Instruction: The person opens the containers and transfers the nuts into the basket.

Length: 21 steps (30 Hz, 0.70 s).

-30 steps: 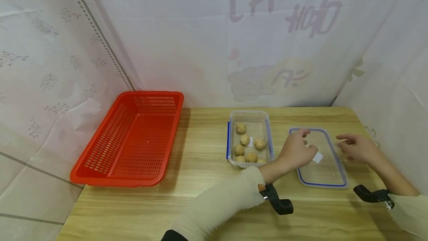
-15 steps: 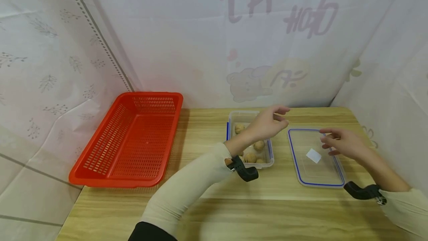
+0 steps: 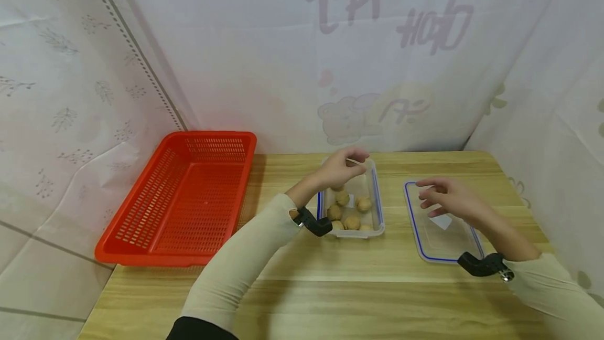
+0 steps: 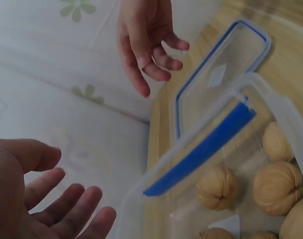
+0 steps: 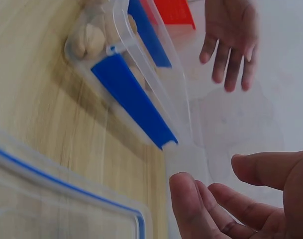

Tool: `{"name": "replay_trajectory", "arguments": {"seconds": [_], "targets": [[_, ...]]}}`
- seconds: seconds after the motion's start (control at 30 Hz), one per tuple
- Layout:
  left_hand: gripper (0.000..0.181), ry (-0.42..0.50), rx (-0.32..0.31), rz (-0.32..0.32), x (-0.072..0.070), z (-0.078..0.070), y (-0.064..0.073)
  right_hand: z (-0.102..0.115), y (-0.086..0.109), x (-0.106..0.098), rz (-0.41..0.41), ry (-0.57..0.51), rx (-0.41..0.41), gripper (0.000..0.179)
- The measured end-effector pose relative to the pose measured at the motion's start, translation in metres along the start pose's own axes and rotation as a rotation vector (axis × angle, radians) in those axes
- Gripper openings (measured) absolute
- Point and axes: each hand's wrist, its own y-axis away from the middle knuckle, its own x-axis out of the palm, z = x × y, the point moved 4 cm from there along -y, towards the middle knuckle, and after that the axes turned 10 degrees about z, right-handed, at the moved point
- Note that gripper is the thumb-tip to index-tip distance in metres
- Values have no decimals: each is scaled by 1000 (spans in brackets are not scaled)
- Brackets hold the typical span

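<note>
A clear plastic box with blue side clips holds several walnuts. My left hand hovers over the far left part of the box, fingers loosely bent and holding nothing. It hides part of the far rim and a walnut in the head view. To the right, a flat clear lid with a blue seal lies on the table. Above the lid's far part is my right hand, its fingers relaxed and spread, with nothing in them. Both hands appear in the left wrist view, apart from each other.
A red plastic basket with slotted walls stands at the left of the wooden table. A white label shows through the lid. Printed cloth hangs behind the table and along both sides.
My left hand has moved left from over the lid to above the walnut box. My right hand has also moved left, from beside the lid to over it.
</note>
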Motion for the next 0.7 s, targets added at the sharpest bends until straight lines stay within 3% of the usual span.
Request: {"name": "replay_trajectory", "arguments": {"seconds": [0.2,0.43,0.7], "targets": [[40,87,-37,54,-3,17,-2,5,-12,14,24,-40,-14,49],[40,131,-126,106,-1,30,-5,6,-28,33,42,-80,-2,56],[42,84,-211,149,8,32,-10,4,-44,49,56,-139,3,55]]}}
